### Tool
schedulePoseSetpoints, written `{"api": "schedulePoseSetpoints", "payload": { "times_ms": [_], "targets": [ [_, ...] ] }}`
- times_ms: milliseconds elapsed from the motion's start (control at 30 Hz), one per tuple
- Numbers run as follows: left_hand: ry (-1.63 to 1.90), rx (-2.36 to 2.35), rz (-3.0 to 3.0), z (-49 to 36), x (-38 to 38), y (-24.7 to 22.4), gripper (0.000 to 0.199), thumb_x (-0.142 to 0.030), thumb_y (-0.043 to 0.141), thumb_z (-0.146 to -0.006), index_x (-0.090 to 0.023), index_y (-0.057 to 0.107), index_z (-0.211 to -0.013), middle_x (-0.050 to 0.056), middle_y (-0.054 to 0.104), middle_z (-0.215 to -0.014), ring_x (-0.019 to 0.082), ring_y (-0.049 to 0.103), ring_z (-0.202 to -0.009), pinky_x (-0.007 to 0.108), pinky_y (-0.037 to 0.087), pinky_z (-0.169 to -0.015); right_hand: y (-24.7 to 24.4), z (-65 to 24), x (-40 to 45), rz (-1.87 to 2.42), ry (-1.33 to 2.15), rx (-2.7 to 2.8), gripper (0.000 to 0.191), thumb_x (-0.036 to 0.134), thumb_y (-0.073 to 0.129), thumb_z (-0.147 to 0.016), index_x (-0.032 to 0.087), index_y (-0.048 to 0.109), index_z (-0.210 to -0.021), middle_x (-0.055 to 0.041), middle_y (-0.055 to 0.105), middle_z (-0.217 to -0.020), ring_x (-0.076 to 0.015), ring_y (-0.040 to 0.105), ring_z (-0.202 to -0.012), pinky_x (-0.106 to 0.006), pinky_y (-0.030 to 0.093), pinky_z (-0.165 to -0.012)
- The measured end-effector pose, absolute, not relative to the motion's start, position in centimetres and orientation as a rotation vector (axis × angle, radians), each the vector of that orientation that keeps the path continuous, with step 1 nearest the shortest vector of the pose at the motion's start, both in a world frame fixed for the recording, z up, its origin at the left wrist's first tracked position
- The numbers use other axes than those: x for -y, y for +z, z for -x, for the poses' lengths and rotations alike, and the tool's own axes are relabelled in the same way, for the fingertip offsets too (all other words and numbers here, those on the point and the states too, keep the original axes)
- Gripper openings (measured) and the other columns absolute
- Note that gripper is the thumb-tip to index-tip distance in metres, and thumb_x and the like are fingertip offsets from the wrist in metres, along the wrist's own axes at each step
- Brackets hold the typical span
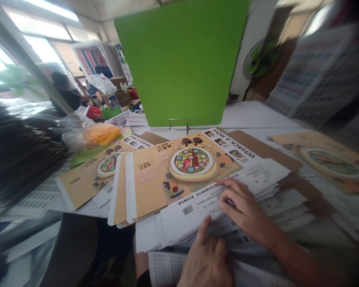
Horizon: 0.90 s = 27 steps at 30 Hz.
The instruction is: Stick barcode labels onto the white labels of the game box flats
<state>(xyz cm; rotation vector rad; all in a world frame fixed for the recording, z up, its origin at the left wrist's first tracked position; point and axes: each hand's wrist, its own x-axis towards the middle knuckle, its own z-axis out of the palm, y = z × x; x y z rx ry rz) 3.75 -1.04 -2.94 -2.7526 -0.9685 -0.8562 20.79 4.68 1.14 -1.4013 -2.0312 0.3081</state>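
Observation:
A stack of flat printed "WHACK A MOLE" carton sheets (194, 189) lies in front of me, tan with a round game picture and a white printed flap. Lying on the white flap near its lower edge, my right hand (242, 203) has bent fingers set apart. My left hand (208, 255) is lower down, its index finger stretched out to the flap's near edge and its other fingers curled. Neither hand visibly grips a sheet, though the left palm and both thumbs are partly hidden. Several more white flaps (266, 175) show fanned out beneath on the right.
A large green board (185, 59) stands upright behind the sheets. Another printed sheet (329, 159) lies at right. At left are orange goods in a clear plastic bag (100, 133) and a blurred dark stack (20, 155). Beyond are a green fan (261, 59) and a seated person (67, 95).

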Motion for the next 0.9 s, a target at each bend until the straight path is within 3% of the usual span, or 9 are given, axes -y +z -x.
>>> {"api": "schedulePoseSetpoints", "payload": {
  "times_ms": [300, 700, 900],
  "targets": [
    [-0.801, 0.898, 2.737, -4.0, 0.8, -2.5, 0.022, -0.004, 0.047, -0.071, -0.021, 0.049, -0.057, -0.001, 0.048, -0.057, 0.016, 0.05, -0.053, 0.049, 0.031, -0.114, 1.0, -20.6, -4.7, 1.412, 0.283, 2.026, 0.017, 0.026, 0.047, -0.09, 0.022, 0.055, -0.075, -0.0097, 0.055, -0.124, -0.0287, 0.041, -0.127, -0.055, 0.038, -0.101],
    [-0.822, 0.93, 2.796, -4.1, 0.1, -1.9, 0.022, 0.0, 0.043, -0.061, -0.02, 0.052, -0.06, -0.001, 0.049, -0.057, 0.015, 0.052, -0.054, 0.043, 0.031, -0.116, 0.7, -20.5, -4.6, 1.406, 0.307, 1.997, 0.016, 0.025, 0.047, -0.09, 0.022, 0.054, -0.076, -0.0092, 0.054, -0.125, -0.0281, 0.039, -0.128, -0.055, 0.036, -0.103],
    [-0.764, 0.923, 2.809, -4.1, 0.2, -1.8, 0.021, -0.001, 0.045, -0.063, -0.021, 0.051, -0.061, -0.001, 0.052, -0.058, 0.016, 0.054, -0.056, 0.046, 0.033, -0.115, 0.7, -20.4, -4.6, 1.399, 0.271, 2.014, 0.017, 0.025, 0.046, -0.091, 0.022, 0.053, -0.076, -0.0101, 0.054, -0.124, -0.0275, 0.041, -0.127, -0.053, 0.036, -0.102]
  ]
}}
